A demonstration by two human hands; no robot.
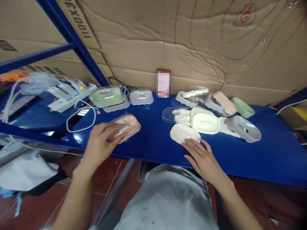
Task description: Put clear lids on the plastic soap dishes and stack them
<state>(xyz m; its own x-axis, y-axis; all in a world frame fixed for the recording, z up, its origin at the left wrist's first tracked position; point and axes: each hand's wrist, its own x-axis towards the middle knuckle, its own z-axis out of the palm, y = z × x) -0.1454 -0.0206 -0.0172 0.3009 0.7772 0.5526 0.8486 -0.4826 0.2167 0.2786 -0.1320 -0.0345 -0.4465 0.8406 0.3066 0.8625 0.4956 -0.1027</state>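
Note:
My left hand (102, 143) rests on a pink soap box with a clear lid (128, 125) at the near left of the blue table (153, 140); the fingers lie over its lid. My right hand (201, 156) lies flat on the table, fingers apart, with the fingertips just at the near edge of a cream oval tray (183, 132). Beyond that tray sit a cream lid (205, 123) and a clear lid (169, 114).
A green soap box (106, 95) and a grey one (141, 95) stand at the back left. Grey, pink and green box parts (225, 105) pile at the back right. A phone (163, 83) leans on the cardboard wall. White cables and a power strip (69, 95) lie left.

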